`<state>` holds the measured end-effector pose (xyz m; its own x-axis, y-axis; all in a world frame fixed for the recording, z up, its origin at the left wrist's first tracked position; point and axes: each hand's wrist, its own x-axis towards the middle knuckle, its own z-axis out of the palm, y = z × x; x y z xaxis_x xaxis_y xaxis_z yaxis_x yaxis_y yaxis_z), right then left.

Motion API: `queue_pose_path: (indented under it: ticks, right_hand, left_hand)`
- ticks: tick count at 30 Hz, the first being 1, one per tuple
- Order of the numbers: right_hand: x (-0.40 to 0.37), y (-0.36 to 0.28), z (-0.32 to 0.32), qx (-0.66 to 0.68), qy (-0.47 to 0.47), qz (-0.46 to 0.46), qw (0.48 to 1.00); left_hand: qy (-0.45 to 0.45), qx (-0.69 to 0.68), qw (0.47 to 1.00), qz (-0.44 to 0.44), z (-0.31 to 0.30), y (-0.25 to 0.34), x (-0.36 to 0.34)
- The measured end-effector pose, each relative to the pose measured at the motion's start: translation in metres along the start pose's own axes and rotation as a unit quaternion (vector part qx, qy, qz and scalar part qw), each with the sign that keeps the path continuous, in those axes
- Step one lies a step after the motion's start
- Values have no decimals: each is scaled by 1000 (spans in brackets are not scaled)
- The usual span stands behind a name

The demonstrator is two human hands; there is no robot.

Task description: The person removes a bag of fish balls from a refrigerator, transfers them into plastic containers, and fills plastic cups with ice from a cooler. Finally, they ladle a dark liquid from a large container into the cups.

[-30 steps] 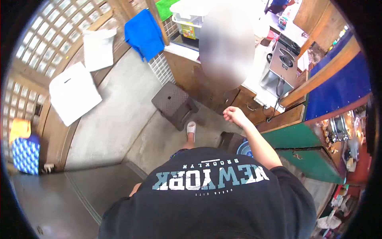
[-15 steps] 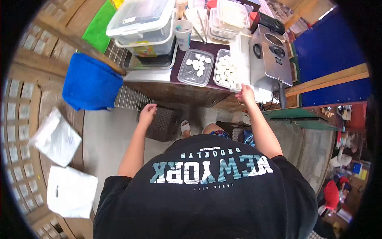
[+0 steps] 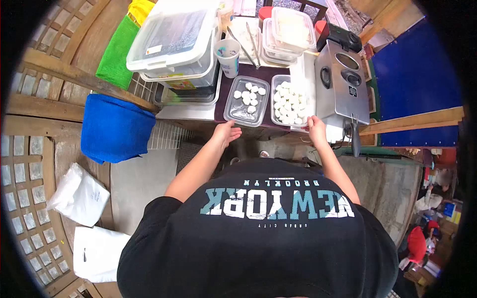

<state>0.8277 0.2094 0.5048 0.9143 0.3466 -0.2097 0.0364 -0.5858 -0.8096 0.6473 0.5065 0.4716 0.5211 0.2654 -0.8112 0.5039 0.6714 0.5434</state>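
A clear plastic tray with several round white pieces lies near the table's front edge. To its right sits a second clear tray, filled with many more white pieces. My left hand is at the near left corner of the first tray, fingers apart and nothing in its grasp. At the near right corner of the fuller tray, my right hand has its thumb and fingers closed around the corner.
Tongs and a white cup stand behind the trays. Large lidded bins are at left, a steel fryer at right. Stacked containers sit at the back. A blue cloth hangs at left.
My left hand has moved up and right from below the table edge to the first tray's corner. My right hand stays by the fuller tray. The view has shifted slightly.
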Motion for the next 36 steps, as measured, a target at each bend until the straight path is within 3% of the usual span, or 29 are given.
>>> queue_pose_path:
  ticks: [4,7,10,13,17,21,22,29,36]
  right_hand:
    - [-1,17,-2,43,-112,45,992]
    - [-20,-59,-32,-88,-111,153,978]
    - [-22,-54,-30,-211,-104,42,971]
    - [-33,-74,-24,-189,-106,-24,976]
    - [-29,-85,-22,-148,-96,-28,984]
    - [-21,-74,-24,-149,-81,-35,985]
    - [-20,-71,-24,-154,-75,-41,984]
    - [-27,-62,-30,-157,-82,-40,983]
    - [-35,-43,-33,-134,-94,-46,985]
  left_hand:
    - [6,-22,1000,-3,12,-1,5]
    - [14,-14,1000,-1,14,-5,16]
    - [27,-18,999,14,19,-2,8]
    - [45,-48,995,69,21,-2,-2]
    - [80,-151,973,154,30,-11,-17]
    - [59,-171,968,174,33,-21,-22]
    - [21,-165,969,180,28,-25,-18]
    - [81,-80,978,176,11,-28,-10]
    - [60,-2,981,185,-18,-4,-48]
